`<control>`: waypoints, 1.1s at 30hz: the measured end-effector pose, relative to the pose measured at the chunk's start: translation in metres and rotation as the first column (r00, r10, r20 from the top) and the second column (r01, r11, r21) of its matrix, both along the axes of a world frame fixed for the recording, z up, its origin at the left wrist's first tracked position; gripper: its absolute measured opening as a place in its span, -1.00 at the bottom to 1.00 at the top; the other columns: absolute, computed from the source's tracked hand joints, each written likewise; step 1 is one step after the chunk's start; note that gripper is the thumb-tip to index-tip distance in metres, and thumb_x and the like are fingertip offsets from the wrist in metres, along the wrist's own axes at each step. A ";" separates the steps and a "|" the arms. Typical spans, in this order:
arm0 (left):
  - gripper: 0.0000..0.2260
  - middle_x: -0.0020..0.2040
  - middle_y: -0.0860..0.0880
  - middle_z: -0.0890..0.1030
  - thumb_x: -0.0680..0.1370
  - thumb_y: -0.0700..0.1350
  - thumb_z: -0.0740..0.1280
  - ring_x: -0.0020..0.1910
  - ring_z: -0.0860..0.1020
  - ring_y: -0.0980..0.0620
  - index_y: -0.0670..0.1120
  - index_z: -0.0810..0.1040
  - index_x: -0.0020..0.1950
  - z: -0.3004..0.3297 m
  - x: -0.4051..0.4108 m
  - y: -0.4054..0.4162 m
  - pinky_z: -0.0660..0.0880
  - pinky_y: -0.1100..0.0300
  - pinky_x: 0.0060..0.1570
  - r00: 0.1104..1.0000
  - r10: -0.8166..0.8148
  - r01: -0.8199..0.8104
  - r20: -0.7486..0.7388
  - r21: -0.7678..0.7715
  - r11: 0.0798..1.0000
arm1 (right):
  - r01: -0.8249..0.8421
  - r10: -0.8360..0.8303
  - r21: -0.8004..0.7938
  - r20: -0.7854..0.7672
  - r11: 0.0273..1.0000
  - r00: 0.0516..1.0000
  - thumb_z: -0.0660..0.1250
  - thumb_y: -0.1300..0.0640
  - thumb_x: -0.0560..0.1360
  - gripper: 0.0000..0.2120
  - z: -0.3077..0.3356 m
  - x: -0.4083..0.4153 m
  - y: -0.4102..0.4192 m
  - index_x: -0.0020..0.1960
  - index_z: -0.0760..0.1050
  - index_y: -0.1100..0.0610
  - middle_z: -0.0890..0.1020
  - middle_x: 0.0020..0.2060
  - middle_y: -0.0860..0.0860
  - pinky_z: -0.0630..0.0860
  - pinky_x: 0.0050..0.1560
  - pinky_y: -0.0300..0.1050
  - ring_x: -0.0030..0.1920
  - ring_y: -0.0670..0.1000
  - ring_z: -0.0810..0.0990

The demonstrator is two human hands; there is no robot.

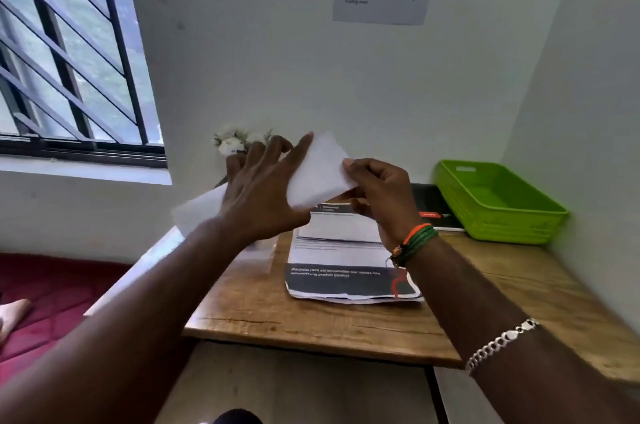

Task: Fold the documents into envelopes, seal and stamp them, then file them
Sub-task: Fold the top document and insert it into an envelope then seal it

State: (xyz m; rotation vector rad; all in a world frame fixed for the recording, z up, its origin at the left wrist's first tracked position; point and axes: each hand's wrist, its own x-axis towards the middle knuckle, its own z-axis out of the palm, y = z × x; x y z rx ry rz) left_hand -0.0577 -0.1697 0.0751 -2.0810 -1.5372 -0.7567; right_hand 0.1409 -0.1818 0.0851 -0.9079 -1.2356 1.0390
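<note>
Head view: right hand (377, 195) pinches a white paper (320, 171) held above the desk (346, 330); left hand (263, 188), fingers (258, 153) spread straight, steadies it. Printed documents (349, 271) lie below. A one-corner pinch risks a skewed fold.

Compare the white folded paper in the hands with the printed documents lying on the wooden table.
The white folded paper is held up in the air, plain on the side shown; the printed documents lie flat on the wooden table, with dark bands and text. The right hand pinches the folded paper and the left hand touches it with straight fingers; nothing touches the documents. Both are paper.
</note>
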 end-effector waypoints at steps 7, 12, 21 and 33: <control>0.07 0.43 0.03 0.26 0.28 0.34 0.41 0.33 0.29 -0.11 0.20 -0.12 0.64 -0.044 0.023 0.069 0.28 -0.18 0.26 0.976 -0.097 0.056 -0.196 -0.206 0.977 | 0.056 -0.031 -0.205 0.121 0.977 0.992 0.43 0.04 0.54 -0.84 -0.044 0.046 0.070 -0.04 0.69 0.13 0.66 -0.24 0.05 0.45 -0.34 -0.22 -0.30 -0.02 0.55; -0.02 0.50 0.05 0.22 0.34 0.27 0.38 0.44 0.23 -0.12 0.20 -0.08 0.64 -0.073 0.045 0.093 0.23 -0.22 0.35 0.981 -0.128 0.083 -0.146 -0.285 0.955 | 0.134 -0.095 -0.203 0.192 0.970 0.977 0.51 0.15 0.47 -0.88 -0.072 0.058 0.097 0.00 0.68 0.12 0.65 -0.27 0.03 0.51 -0.35 -0.23 -0.35 -0.08 0.55; -0.04 0.49 0.11 0.30 0.34 0.59 0.21 0.47 0.29 -0.03 0.26 -0.04 0.63 -0.095 0.047 0.101 0.25 -0.18 0.35 0.983 -0.178 0.151 -0.054 -0.321 0.935 | 0.179 -0.134 -0.201 0.220 0.963 0.966 0.48 0.21 0.48 -0.93 -0.088 0.065 0.111 -0.06 0.68 0.08 0.67 -0.22 0.07 0.52 -0.31 -0.17 -0.28 -0.02 0.59; 0.07 0.53 0.14 0.24 0.24 0.68 0.20 0.50 0.24 -0.05 0.26 -0.04 0.63 -0.088 0.039 0.100 0.17 -0.19 0.40 0.983 -0.181 0.159 -0.024 -0.374 0.914 | 0.107 -0.056 -0.159 0.298 0.982 0.953 0.31 0.29 0.58 -0.77 -0.088 0.064 0.100 0.12 0.65 0.05 0.70 -0.06 -0.02 0.54 -0.32 -0.19 -0.22 -0.06 0.59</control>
